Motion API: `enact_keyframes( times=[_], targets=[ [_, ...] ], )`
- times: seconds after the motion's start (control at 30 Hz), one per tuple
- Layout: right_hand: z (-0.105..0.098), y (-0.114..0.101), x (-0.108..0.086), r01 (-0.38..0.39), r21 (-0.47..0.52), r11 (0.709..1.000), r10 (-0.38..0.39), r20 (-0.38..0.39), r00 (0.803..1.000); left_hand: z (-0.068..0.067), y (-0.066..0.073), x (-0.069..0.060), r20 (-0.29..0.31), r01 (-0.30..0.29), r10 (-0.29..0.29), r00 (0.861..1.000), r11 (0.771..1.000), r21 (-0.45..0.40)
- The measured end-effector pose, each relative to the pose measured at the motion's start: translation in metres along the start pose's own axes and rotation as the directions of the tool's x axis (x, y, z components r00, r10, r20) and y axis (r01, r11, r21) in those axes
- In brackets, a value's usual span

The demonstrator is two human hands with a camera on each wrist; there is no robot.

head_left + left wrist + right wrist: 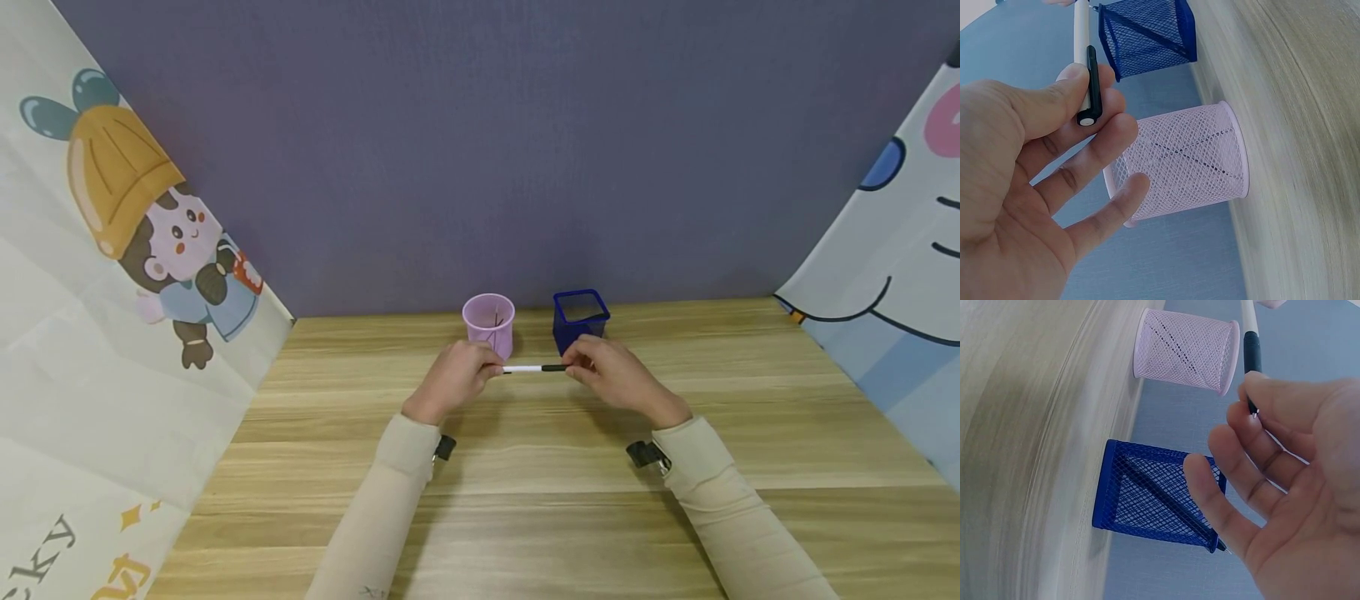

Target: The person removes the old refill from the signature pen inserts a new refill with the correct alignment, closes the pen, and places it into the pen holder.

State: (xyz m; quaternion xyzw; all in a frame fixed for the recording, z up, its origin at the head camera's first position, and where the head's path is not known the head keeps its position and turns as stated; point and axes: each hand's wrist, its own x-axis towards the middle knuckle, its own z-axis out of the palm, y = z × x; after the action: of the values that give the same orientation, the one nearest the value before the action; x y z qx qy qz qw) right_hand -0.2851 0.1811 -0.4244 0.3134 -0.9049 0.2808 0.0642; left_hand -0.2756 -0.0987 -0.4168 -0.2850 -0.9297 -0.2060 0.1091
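A white pen (523,367) with a black grip section lies level between both hands. The left hand (459,377) pinches its clip end between thumb and forefinger; the left wrist view shows the black clip (1093,81) there, with the other fingers spread apart. At the opposite end, the right hand (617,375) pinches the black grip near the metal tip (1254,413). Just beyond the left hand stands a pink round mesh pen cup (1179,165) with thin dark sticks inside. A blue square mesh pen holder (1160,497), behind the right hand, contains a dark pen (1169,500).
Both containers stand upright on the wood-grain table (525,500), near its back edge. A dark grey-blue panel (510,150) rises behind them. Cartoon-printed sheets flank the table at left (67,350) and right (900,275).
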Motion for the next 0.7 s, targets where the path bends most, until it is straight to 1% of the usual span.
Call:
enact_keyframes(
  times=[0.33,0.7],
  targets=[
    [-0.0001,0.0008,0.0005,0.008,-0.005,1.0,-0.008,-0.002,1.0,-0.0005,0.0007,0.0005,0.009,0.004,-0.004,1.0,1.0,-0.01],
    [0.0006,0.0004,-0.0009,0.014,-0.039,0.999,-0.015,-0.022,1.0,0.0013,0.0003,0.0007,-0.012,-0.013,0.013,1.0,1.0,-0.002]
  ],
)
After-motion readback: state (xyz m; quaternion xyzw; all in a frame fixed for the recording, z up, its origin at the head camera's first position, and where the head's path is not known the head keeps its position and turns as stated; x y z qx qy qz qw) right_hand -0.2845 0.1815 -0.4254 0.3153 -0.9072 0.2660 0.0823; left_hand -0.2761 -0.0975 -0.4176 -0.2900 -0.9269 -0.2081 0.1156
